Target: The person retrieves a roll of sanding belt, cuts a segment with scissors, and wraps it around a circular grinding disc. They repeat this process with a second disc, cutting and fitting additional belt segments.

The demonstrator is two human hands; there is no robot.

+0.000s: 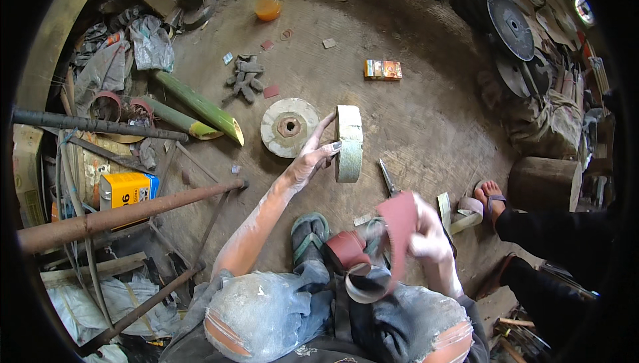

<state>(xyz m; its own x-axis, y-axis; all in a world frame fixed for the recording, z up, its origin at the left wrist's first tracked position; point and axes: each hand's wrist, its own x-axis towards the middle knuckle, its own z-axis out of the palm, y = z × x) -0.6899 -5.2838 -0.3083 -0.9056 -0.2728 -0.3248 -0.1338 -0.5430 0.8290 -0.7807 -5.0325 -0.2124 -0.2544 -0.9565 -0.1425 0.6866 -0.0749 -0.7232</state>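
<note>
My left hand [311,160] grips a thick wheel [349,144] with a pale greenish-white rim, standing on edge above the floor. Its thumb presses on the rim's near side, and the other fingers are partly hidden behind the wheel. My right hand [431,238], blurred by motion, is closed on a reddish-brown sandpaper strip [398,222]. The strip curls down toward a loose coil of the same sandpaper [347,250] between my knees. White dust coats both hands. Beside my left wrist, a second wheel [271,123] lies flat, with a nut-like hub. Scissors [387,176] lie near the strip.
Left are cut green bamboo pieces [203,106], rusty metal bars [143,213] and a yellow-blue can [130,190]. Ahead lie a dark glove [244,80], a small orange box [383,70] and a bottle with orange liquid [265,4]. Another person's foot [489,196] stands right, near discs [511,26].
</note>
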